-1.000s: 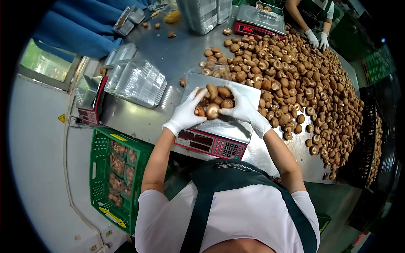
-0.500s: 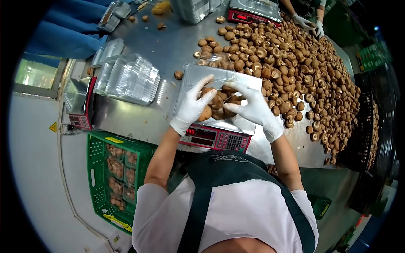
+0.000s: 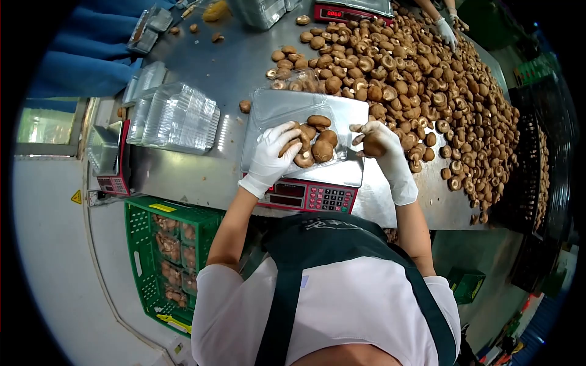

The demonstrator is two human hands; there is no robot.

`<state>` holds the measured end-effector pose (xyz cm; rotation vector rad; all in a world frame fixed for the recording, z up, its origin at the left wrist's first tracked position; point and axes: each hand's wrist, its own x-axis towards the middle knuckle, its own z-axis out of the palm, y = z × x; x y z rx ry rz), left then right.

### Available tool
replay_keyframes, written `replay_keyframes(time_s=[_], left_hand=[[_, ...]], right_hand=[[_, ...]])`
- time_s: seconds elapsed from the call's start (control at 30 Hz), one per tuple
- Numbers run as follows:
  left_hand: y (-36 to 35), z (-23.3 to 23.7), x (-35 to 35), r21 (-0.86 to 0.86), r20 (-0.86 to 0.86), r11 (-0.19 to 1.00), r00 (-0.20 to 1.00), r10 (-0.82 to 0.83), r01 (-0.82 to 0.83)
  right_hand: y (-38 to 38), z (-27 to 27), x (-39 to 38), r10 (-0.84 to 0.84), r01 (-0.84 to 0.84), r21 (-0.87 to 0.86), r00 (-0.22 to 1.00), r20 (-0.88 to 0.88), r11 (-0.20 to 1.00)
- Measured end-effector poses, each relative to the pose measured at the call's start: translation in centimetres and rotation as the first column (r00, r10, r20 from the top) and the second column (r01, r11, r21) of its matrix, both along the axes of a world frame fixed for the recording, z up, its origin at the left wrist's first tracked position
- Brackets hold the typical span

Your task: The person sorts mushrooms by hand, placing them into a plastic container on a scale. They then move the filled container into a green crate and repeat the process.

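Observation:
A clear plastic tray [image 3: 339,146] with several brown mushrooms [image 3: 324,148] lies on the metal pan of a red scale [image 3: 329,199]. My left hand [image 3: 271,155], in a white glove, has its fingers curled round a mushroom at the tray's left side. To the right of the tray, my gloved right hand [image 3: 386,155] holds a mushroom [image 3: 373,145] above the pan's right edge. The tray's clear lid stands open toward the back, partly over the pan.
A large pile of mushrooms [image 3: 421,91] covers the right. Stacked clear trays [image 3: 177,119] stand at left, near another scale [image 3: 112,185]. Below is a green crate [image 3: 143,256] with packed mushrooms. A co-worker's gloved hands [image 3: 447,33] are at the back right, near a third scale [image 3: 332,12].
My right hand has moved right, away from the tray, and now has a mushroom in it. My left hand stays at the tray. The whole view has shifted slightly.

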<state>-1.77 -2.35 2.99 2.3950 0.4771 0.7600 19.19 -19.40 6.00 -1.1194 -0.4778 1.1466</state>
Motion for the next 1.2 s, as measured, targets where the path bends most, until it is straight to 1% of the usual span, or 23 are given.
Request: replay_keyframes(time_s=[0.03,0.07,0.1,0.17,0.2,0.23,0.3,0.33,0.4,0.43,0.5,0.57,0.63,0.7,0.8,0.87,0.9,0.93,1.0,1.03,1.1,1.13,1.2], left_hand=[[-0.2,-0.4,0.0,0.066,-0.028,0.998,1.0,-0.003,0.005],[-0.3,-0.6,0.0,0.066,-0.033,0.998,0.999,-0.007,0.009],[-0.4,-0.7,0.1,0.051,0.012,0.998,1.0,0.021,-0.022],[-0.6,-0.6,0.3,0.037,0.055,0.998,0.997,0.046,-0.048],[-0.7,-0.4,0.4,0.091,0.022,0.996,0.999,0.025,-0.027],[-0.8,-0.3,0.6,0.144,-0.011,0.99,1.0,0.007,-0.005],[-1.1,-0.6,0.6,0.198,-0.08,0.98,0.997,-0.005,0.021],[-1.3,-0.6,0.6,0.261,-0.159,0.965,0.987,0.007,0.035],[-1.4,-0.7,0.4,0.307,-0.268,0.949,0.963,0.01,0.076],[-1.5,-0.7,0.2,0.305,-0.265,0.949,0.964,0.01,0.074],[-1.6,-0.5,0.5,0.34,-0.287,0.936,0.958,0.008,0.094],[-1.7,0.0,0.5,0.347,-0.342,0.928,0.94,-0.009,0.135],[-2.0,0.3,0.6,0.352,-0.379,0.924,0.925,-0.007,0.152],[-2.4,-0.2,0.8,0.372,-0.36,0.92,0.933,0.023,0.121],[-2.9,-0.2,1.2,0.343,-0.386,0.93,0.922,0.014,0.13],[-3.3,-0.1,1.5,0.327,-0.394,0.936,0.919,0.011,0.129],[-3.5,-0.2,1.8,0.33,-0.405,0.935,0.914,0.014,0.132],[-3.6,-0.3,2.1,0.334,-0.405,0.933,0.914,0.013,0.135],[-4.0,-0.4,2.7,0.341,-0.397,0.93,0.918,0.01,0.137],[-4.1,-0.5,3.0,0.341,-0.396,0.93,0.918,0.008,0.139],[-4.4,-0.6,3.3,0.311,-0.357,0.944,0.934,0.006,0.113],[-4.6,-0.4,3.5,0.277,-0.307,0.957,0.952,0.006,0.083],[-5.3,-0.1,3.8,0.292,-0.277,0.956,0.959,0.056,0.029]], right_hand=[[0.1,0.0,-0.3,-0.003,0.031,-0.135,0.979,0.205,0.99],[0.1,0.2,-0.7,0.088,0.0,-0.21,0.907,0.413,0.978],[0.7,-1.3,-1.3,0.123,-0.035,-0.172,0.836,0.535,0.984],[2.2,2.7,-3.4,0.395,0.033,-0.469,0.49,0.777,0.882],[2.7,0.8,-3.7,0.251,0.044,-0.266,0.216,0.944,0.963],[3.3,0.6,-4.1,0.358,0.045,-0.366,0.124,0.925,0.93],[4.1,0.4,-4.6,0.397,0.029,-0.397,0.025,0.918,0.917],[4.1,0.4,-4.4,0.393,0.025,-0.393,0.024,0.919,0.919],[3.4,0.3,-3.6,0.331,-0.024,-0.374,0.518,0.789,0.927],[2.7,0.7,-3.0,0.257,0.012,-0.357,0.673,0.693,0.934],[0.2,-1.3,-1.0,0.024,0.05,-0.131,0.861,0.509,0.99],[-3.5,-1.0,0.3,-0.043,0.107,-0.167,0.937,0.346,0.98],[-8.5,-1.5,1.9,-0.019,0.116,-0.199,0.9,0.435,0.973],[-14.6,-1.9,3.5,0.054,0.114,-0.326,0.884,0.464,0.939],[-24.2,-2.5,5.0,0.115,0.111,-0.545,0.924,0.364,0.831],[-31.5,-5.1,6.2,0.184,0.123,-0.659,0.908,0.377,0.742],[-33.0,-5.0,6.2,0.225,0.131,-0.729,0.901,0.37,0.672],[-34.2,-5.3,6.2,0.214,0.141,-0.732,0.904,0.37,0.667],[-35.2,-5.2,6.2,0.422,0.371,-0.835,0.735,0.531,0.406],[-34.5,-5.0,6.6,0.21,0.355,-0.889,0.882,0.421,0.289],[-34.4,-8.2,8.0,0.274,0.613,-0.657,0.605,0.747,0.438],[-32.3,-7.9,8.3,0.21,0.659,-0.613,0.588,0.781,0.435],[-28.5,-8.5,9.2,0.165,0.631,-0.561,0.573,0.802,0.535]])
